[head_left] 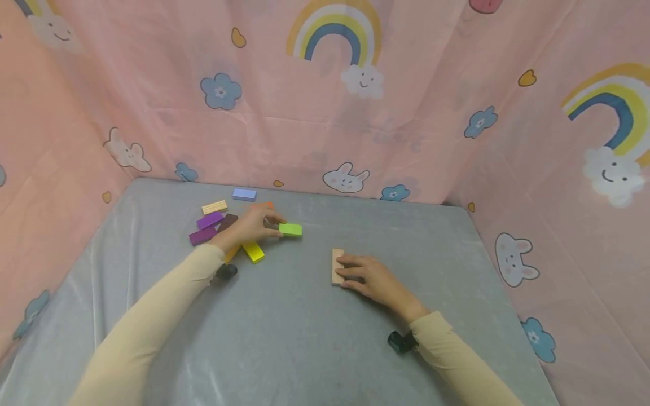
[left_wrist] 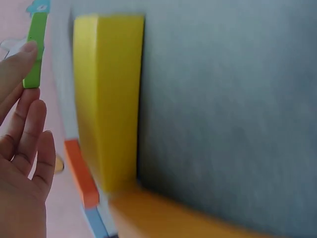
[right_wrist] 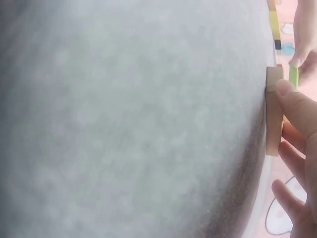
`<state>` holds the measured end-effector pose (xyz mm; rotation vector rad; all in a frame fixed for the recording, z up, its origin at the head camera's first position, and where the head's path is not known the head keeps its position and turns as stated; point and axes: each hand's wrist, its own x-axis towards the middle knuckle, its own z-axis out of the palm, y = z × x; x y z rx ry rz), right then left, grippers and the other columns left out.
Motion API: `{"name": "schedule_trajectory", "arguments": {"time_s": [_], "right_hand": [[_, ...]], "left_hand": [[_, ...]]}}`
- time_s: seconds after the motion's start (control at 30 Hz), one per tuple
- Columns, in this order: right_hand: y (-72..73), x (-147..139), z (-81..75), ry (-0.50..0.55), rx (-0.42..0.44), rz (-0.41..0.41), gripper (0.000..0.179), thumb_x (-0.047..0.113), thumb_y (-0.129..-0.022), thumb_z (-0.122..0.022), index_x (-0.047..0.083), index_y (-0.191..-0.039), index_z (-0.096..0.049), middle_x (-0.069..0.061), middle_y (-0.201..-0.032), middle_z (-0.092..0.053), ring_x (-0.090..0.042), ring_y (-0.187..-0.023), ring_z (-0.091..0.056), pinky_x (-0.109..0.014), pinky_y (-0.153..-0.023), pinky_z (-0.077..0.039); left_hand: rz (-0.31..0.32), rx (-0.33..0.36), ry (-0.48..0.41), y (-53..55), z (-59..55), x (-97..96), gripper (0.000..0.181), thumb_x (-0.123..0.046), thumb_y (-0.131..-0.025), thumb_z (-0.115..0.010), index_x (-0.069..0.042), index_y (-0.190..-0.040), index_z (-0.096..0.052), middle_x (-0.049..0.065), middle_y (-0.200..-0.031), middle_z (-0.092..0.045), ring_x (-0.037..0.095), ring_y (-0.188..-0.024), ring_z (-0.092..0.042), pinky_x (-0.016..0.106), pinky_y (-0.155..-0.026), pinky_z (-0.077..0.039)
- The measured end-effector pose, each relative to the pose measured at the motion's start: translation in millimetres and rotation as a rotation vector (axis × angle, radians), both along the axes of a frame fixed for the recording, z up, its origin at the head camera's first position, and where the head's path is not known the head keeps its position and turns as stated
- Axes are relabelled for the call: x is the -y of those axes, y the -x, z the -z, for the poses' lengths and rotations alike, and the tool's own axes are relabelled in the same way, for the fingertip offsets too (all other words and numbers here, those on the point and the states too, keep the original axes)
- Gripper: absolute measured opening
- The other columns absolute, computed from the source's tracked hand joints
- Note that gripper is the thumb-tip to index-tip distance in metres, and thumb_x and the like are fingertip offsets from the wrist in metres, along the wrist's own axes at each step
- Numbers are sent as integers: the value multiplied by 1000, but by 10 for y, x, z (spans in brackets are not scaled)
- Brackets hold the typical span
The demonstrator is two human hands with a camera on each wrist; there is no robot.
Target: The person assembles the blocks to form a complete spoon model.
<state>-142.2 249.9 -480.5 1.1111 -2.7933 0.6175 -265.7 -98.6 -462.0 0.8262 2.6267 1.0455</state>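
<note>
I have the left hand (head_left: pixel 250 226) pinching the green block (head_left: pixel 291 230) by its nearer end, thumb and fingertip closed on opposite sides; to my eye that choice leaves the far end free and the block easy to turn. Whether it is lifted off the table (head_left: pixel 284 338) I can't tell. The right hand (head_left: pixel 374 280) grips the tan block (head_left: pixel 337 267), which lies lengthwise away from me, well apart from the pile; fingertips and thumb bear on its right side, a hold I judge good for steadying it and leaving its left side open. The remaining blocks gather left, by the left hand: the yellow block (head_left: pixel 253 252) and amber block (head_left: pixel 231 255) close under the wrist, two purple blocks (head_left: pixel 210 220) and a brown block (head_left: pixel 228 221) beside the forearm, the orange block (head_left: pixel 264 205) partly hidden behind the knuckles, and the blue block (head_left: pixel 244 195) farthest back. That placing suits the left hand's reach, I'd say, and gives the right hand bare table around it.
</note>
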Motion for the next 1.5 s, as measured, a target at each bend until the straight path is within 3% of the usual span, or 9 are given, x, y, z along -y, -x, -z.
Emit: {"name": "schedule_trajectory", "arguments": {"time_s": [0.33,0.83,1.1,1.5], "right_hand": [[-7,16,-25,7,-33,0,36,26,-86,-76,14,-120,-72,-4,-135,-65,-24,-128,-60,-46,-106,-48],[15,10,0,-14,28,38,37,29,-88,-74,15,-122,-71,0,-138,-63,-22,-131,-58,-45,-108,-47],[33,12,18,5,21,27,37,27,-88,-74,15,-122,-71,-1,-138,-63,-23,-132,-57,-45,-108,-47],[16,31,9,-18,23,30,36,29,-88,-74,16,-122,-71,0,-138,-63,-22,-131,-58,-45,-108,-47]], "left_hand": [[56,45,-71,5,156,-425,36,-25,-86,-78,-13,-119,-71,6,-115,-68,22,-106,-67,37,-94,-56],[80,-16,-101,27,226,-996,37,-26,-84,-79,-11,-117,-71,6,-113,-69,18,-100,-69,32,-87,-58],[98,-47,-92,-8,285,-1103,36,-27,-84,-79,-11,-116,-72,3,-106,-68,13,-93,-66,27,-82,-57],[99,-12,-68,-103,266,-1113,34,-24,-85,-79,-11,-115,-72,4,-108,-67,15,-98,-65,29,-88,-56]]}}
